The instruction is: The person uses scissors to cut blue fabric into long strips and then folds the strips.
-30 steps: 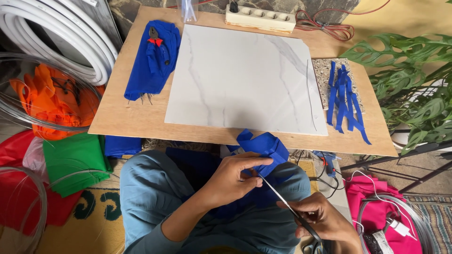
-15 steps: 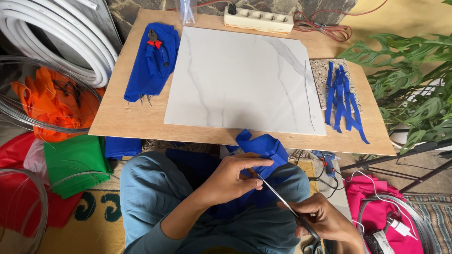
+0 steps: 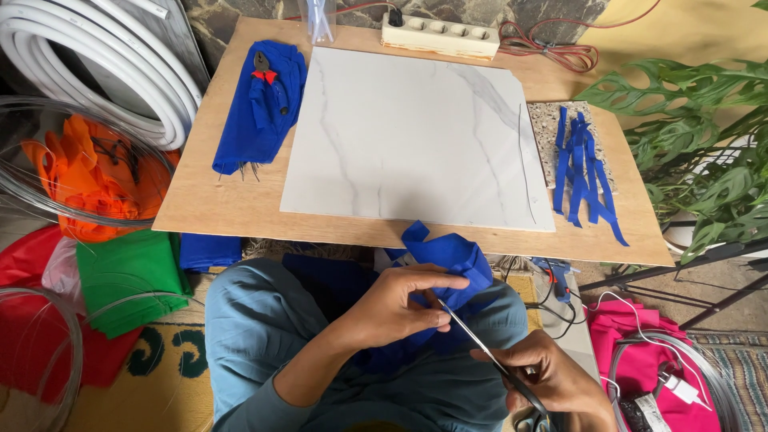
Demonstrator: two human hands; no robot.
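Over my lap, my left hand [image 3: 400, 308] pinches a piece of blue fabric [image 3: 448, 264] just below the table's front edge. My right hand [image 3: 552, 380] grips black-handled scissors [image 3: 488, 356], whose blades point up and left into the fabric beside my left fingers. More blue cloth lies across my knees. Several cut blue strips [image 3: 582, 164] rest at the table's right end.
A white marbled tile [image 3: 408, 136] covers the middle of the wooden table [image 3: 232, 204]. Folded blue cloth with red-handled pliers [image 3: 260, 104] lies left; a power strip [image 3: 440, 36] at the back. White hose coils, orange and green fabric left; a plant and pink cloth right.
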